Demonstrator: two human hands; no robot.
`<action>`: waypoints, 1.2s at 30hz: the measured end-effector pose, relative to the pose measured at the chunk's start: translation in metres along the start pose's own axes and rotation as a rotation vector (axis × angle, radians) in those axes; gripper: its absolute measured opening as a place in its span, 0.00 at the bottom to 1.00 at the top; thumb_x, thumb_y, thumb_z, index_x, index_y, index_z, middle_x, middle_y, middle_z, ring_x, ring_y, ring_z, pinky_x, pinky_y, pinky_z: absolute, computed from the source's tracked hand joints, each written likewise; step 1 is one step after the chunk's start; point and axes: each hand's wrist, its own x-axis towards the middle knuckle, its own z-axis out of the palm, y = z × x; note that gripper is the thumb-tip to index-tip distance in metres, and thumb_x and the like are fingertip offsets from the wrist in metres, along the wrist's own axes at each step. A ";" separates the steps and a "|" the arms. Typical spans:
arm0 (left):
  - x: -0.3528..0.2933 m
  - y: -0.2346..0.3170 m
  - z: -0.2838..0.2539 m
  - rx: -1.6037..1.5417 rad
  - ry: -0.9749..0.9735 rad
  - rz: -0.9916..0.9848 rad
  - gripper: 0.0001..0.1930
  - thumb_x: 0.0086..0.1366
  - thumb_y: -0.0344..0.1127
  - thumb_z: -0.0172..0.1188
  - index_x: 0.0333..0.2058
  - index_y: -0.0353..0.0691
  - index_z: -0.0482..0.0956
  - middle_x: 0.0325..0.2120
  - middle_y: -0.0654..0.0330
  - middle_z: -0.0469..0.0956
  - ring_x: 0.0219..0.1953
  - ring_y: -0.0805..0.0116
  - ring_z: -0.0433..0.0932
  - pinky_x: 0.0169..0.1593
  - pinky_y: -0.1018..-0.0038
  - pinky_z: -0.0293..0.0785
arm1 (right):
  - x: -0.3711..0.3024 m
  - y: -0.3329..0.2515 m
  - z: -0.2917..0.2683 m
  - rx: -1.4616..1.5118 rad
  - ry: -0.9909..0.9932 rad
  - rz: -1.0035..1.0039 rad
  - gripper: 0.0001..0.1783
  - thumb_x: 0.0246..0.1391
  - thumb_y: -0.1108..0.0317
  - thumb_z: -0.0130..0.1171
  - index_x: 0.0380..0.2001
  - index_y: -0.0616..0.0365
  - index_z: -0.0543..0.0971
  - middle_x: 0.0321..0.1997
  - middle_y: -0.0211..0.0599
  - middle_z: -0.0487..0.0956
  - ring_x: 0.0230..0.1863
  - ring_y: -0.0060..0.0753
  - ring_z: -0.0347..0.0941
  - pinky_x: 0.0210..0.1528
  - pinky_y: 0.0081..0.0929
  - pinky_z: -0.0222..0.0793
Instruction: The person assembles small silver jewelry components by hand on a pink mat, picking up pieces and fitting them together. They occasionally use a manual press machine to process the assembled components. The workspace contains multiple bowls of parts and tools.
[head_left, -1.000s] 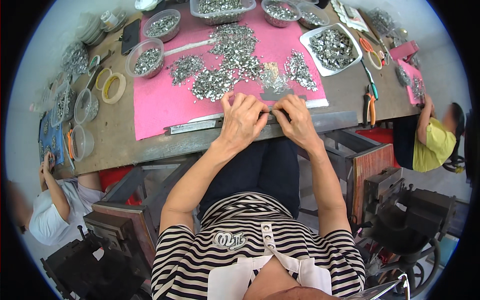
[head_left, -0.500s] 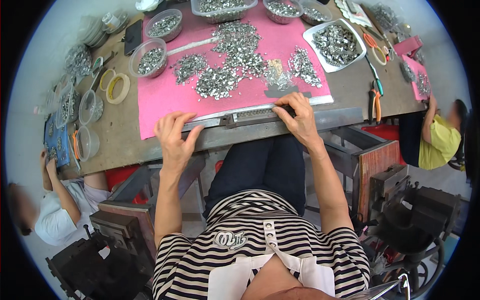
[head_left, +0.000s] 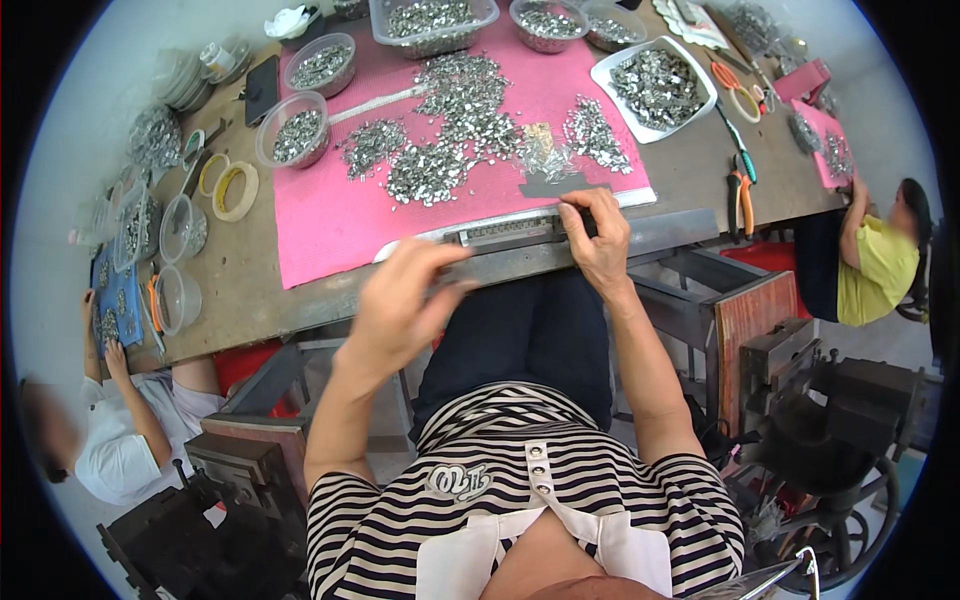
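A narrow slotted metal jig (head_left: 510,233) lies along the near table edge, with a row of small metal pieces in its slot. My right hand (head_left: 598,245) pinches its right end between thumb and fingers. Close to the jig's left end is my left hand (head_left: 400,300), blurred, its thumb and forefinger apart with nothing visible between them. Just beyond the jig, loose silvery metal pieces (head_left: 435,172) lie heaped on a pink mat (head_left: 320,225). Thin pins (head_left: 548,162) lie in a small pile beside a dark flat strip (head_left: 552,187).
Tubs of metal parts (head_left: 298,132) and a white tray (head_left: 652,125) line the far side. Tape rolls (head_left: 236,192) lie left, orange-handled pliers (head_left: 740,205) right. One person sits at each side; machines (head_left: 270,505) stand below the table.
My left hand has come off the left part of the jig, moving nearer and to the right. The jig has shifted slightly; my right hand stays at its right end.
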 end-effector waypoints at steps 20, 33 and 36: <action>0.004 -0.041 0.119 0.339 0.219 0.109 0.13 0.57 0.33 0.73 0.43 0.49 0.86 0.42 0.63 0.76 0.49 0.61 0.75 0.61 0.51 0.56 | -0.053 -0.029 -0.027 0.160 -0.040 0.091 0.05 0.58 0.81 0.64 0.37 0.66 0.85 0.34 0.41 0.84 0.32 0.33 0.80 0.37 0.28 0.73; 0.019 -0.044 0.089 0.199 0.251 0.012 0.09 0.62 0.31 0.68 0.41 0.44 0.83 0.39 0.62 0.81 0.45 0.62 0.78 0.60 0.53 0.58 | 0.141 0.066 0.073 -0.206 -0.165 -0.044 0.09 0.61 0.70 0.61 0.40 0.63 0.85 0.35 0.50 0.80 0.38 0.53 0.79 0.42 0.46 0.73; 0.029 -0.065 0.065 0.256 0.322 -0.041 0.06 0.63 0.32 0.67 0.39 0.44 0.84 0.36 0.63 0.82 0.42 0.63 0.78 0.59 0.56 0.58 | 0.157 0.088 0.103 -0.383 -0.186 -0.068 0.09 0.59 0.67 0.63 0.37 0.61 0.85 0.36 0.47 0.81 0.42 0.53 0.78 0.46 0.49 0.70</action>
